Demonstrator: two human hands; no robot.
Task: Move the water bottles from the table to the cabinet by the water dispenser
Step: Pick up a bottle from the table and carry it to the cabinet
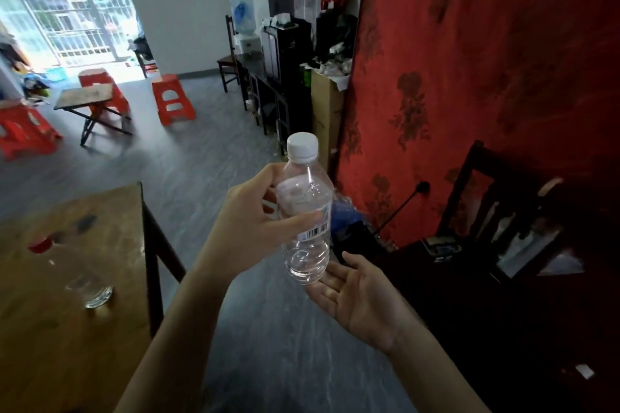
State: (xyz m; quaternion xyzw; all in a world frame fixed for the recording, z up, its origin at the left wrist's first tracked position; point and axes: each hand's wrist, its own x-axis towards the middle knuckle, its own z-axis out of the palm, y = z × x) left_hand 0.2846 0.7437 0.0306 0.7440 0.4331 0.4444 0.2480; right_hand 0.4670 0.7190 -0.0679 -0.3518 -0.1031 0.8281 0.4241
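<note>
My left hand (250, 221) grips a clear plastic water bottle (307, 211) with a white cap around its labelled middle, holding it upright in front of me. Just below the bottle's base, my right hand (355, 295) lies palm up with straight fingers touching the bottom. On the wooden table (50, 329) at the lower left lies another clear bottle (89, 288) on its side, blurred. Far back along the wall stands the water dispenser (245, 23) with a dark low cabinet (268, 94) beside it.
Red plastic stools (172, 99) and a small folding table (90, 100) stand on the grey floor at the left. A red patterned curtain (469, 77) hangs on the right, with a dark chair (503, 218) below it. A cardboard box (327, 117) stands near the cabinet.
</note>
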